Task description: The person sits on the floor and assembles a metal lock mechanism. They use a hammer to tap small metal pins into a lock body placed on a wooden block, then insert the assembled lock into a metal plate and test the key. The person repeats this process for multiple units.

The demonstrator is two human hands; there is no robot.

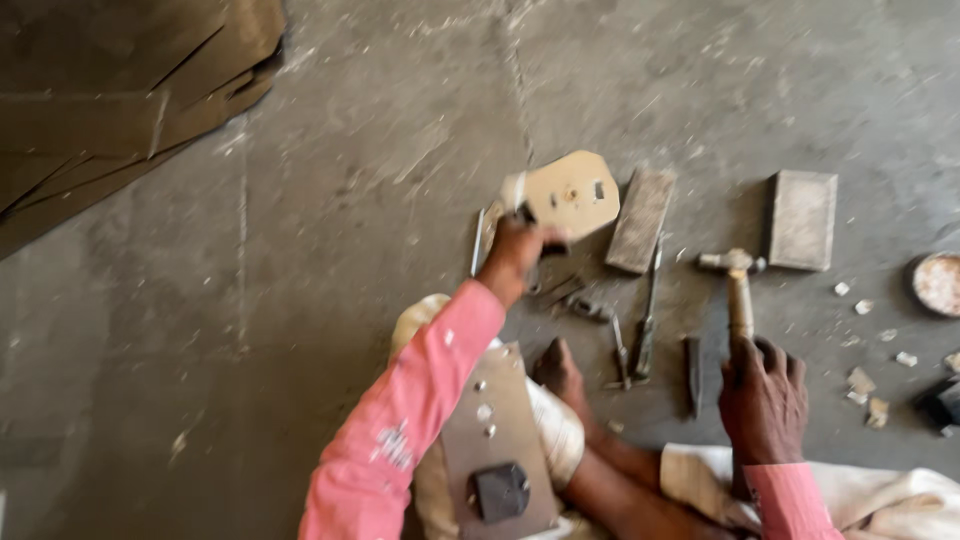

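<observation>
Step in hand: a flat tan metal plate (568, 193) is gripped at its near-left corner and held just above the concrete floor (330, 200), while a hammer (738, 285) is taken by the handle; by the look of it, a part is being set up for striking.
Left hand (517, 255): fingers are curled tight around the plate's corner, a small dark piece seemingly pinched with it; blur hides what that is.
Right hand (762, 398): fingers are wrapped over the lower end of the hammer handle, the head lying on the floor.
Plate, where: ahead of the seated person's knee, just left of a grey flat block (640, 220), well clear of a second block (802, 220).
Plate, heading: long axis is judged to run left to right, tipped slightly up at the far right; the clipped corners point away from the hand.
Hammer, heading: long axis runs away from the body, head farthest.
Next move, as judged: the plate would need a firm seat before the hammer is lifted.
Nearby: punches and chisels (640, 330) lie between the hands.
</observation>
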